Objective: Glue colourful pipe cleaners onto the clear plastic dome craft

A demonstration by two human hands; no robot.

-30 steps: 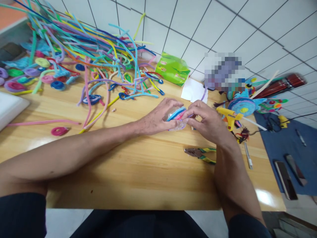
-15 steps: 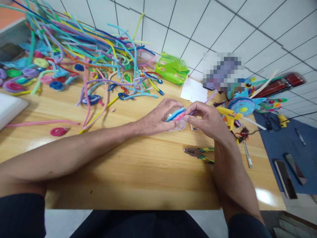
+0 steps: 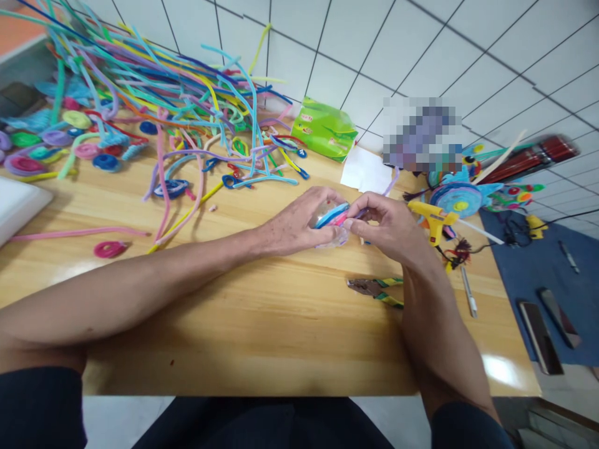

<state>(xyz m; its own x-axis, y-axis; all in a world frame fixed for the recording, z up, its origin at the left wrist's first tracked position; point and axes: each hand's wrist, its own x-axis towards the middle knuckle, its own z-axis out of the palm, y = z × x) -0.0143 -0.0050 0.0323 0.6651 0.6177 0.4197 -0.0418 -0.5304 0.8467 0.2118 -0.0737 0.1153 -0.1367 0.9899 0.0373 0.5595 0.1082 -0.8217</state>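
Observation:
In the head view, my left hand (image 3: pixel 296 221) is wrapped round a clear plastic piece (image 3: pixel 340 239), perhaps a bottle, with its thumb at the near side. A blue pipe cleaner (image 3: pixel 331 215) and a pink pipe cleaner (image 3: pixel 339 219) run side by side round the plastic. My right hand (image 3: pixel 387 226) pinches a purple pipe cleaner (image 3: pixel 391 182) against the right end of the plastic; its free end sticks up behind the fingers. Both palms hide part of the plastic. Pliers (image 3: pixel 374 288) with green and yellow handles lie near my right wrist.
Many loose pipe cleaners (image 3: pixel 187 81) and coiled pieces cover the back left. A green packet (image 3: pixel 322 130) and white paper (image 3: pixel 366 169) lie behind my hands. A yellow glue gun (image 3: pixel 434 219) and a blue fish-like craft (image 3: pixel 457 199) stand right; a pen (image 3: pixel 468 293) lies nearby.
The purple pipe cleaner's free end has swung a little left and more upright behind my right hand. Both hands keep nearly the same place and grip.

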